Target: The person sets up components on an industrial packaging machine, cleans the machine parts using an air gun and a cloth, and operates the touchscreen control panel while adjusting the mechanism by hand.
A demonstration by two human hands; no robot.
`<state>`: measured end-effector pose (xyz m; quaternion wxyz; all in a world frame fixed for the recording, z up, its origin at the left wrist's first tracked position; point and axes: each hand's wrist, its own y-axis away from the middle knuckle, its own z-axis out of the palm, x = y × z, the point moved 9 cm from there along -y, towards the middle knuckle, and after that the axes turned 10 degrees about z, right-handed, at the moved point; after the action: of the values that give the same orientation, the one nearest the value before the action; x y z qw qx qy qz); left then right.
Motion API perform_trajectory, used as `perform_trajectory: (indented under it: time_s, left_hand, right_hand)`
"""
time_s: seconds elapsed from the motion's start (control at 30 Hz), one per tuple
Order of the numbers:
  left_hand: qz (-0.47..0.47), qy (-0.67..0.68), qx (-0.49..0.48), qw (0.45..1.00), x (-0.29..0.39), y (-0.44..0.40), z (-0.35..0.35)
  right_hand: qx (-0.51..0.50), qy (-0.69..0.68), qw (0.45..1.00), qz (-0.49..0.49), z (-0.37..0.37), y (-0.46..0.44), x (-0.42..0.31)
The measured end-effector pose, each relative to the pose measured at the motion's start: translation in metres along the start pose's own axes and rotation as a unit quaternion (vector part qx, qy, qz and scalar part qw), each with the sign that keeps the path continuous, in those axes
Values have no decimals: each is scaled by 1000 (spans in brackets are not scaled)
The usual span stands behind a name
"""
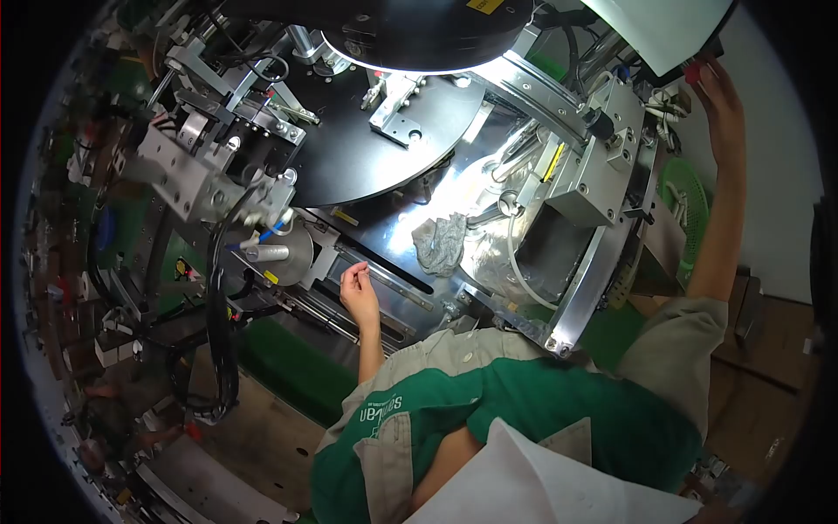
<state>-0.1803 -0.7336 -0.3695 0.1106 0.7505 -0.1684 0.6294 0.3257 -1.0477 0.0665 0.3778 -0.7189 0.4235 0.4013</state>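
Note:
My left hand is raised over the metal rails at the machine's front, with its fingers curled in and the fingertips together. Whether something small sits between them, I cannot make out. My right hand reaches far up to the right, fingers stretched out at a dark box beside a red knob; its fingertips are partly hidden. A crumpled grey cloth lies on the machine's metal bed, ahead and to the right of my left hand. Beyond it is a large dark round plate.
A lit round black housing overhangs the plate. Metal brackets and black cables crowd the left. A metal frame bar runs along the right side. A green basket and cardboard boxes are at the far right.

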Motion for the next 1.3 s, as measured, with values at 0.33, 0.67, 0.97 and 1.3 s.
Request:
perform_trajectory:
  time_s: [0.33,0.67,0.97,1.3]
  left_hand:
    - [3,25,-3,1000,14,1,3]
    - [15,30,-12,999,32,2,9]
    - [87,70,-16,994,117,-4,6]
    - [148,119,-64,980,170,0,45]
  right_hand:
    - [11,19,1000,-2,2,1,-4]
    - [-6,-6,1000,-3,-1,-2,2]
    - [-6,-42,999,-5,1,-2,0]
    - [-12,-49,997,-61,1,-2,1]
